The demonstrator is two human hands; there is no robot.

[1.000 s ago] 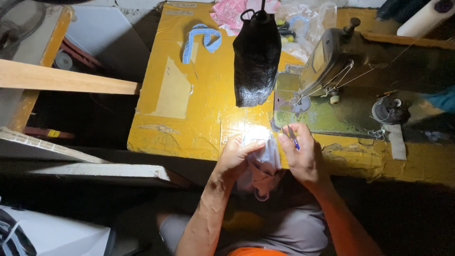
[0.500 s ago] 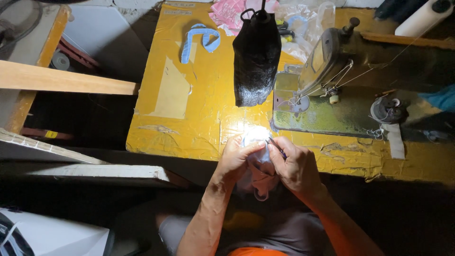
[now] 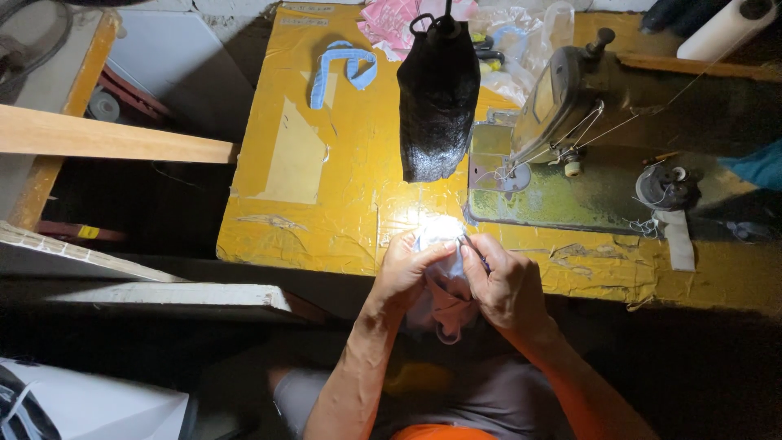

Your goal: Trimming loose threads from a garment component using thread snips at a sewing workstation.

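At the yellow table, both hands' fingers stay pinched on pale cloth, seemingly barely shifted.

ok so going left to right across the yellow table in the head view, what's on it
blue fabric strip → black bag → sewing machine → thread stand; nearer, the left hand and right hand hold pale cloth.
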